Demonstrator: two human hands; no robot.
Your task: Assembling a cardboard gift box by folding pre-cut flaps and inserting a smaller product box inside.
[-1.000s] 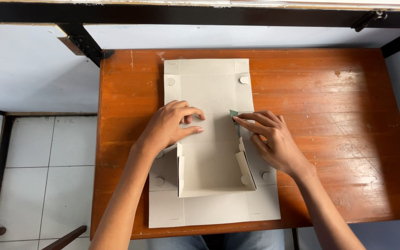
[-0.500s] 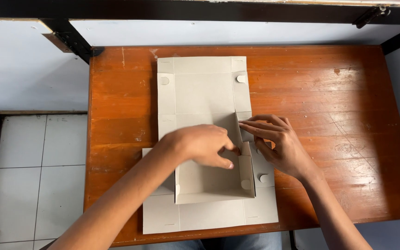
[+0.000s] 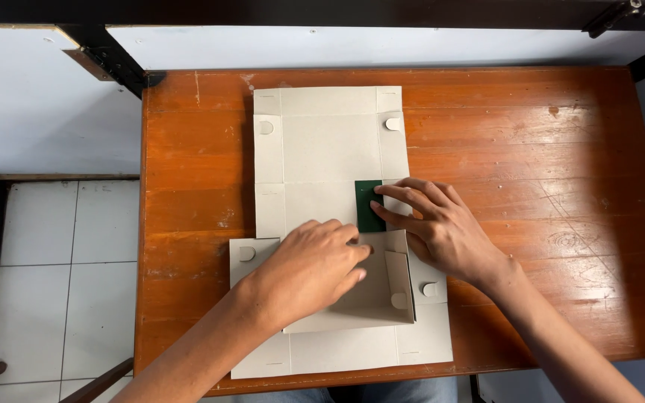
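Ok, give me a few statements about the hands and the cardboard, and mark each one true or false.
1. The flat grey cardboard box blank lies on a wooden table. True.
2. The right hand presses a red flap. False: the folded flap under its fingertips is dark green.
3. The left hand rests on the cardboard. True.
4. The left hand holds scissors. False: it holds no tool.

A grey die-cut cardboard box blank (image 3: pixel 321 142) lies mostly flat, lengthwise; its near part is folded up into low walls, with one dark green flap face (image 3: pixel 368 205) folded over at mid-right.
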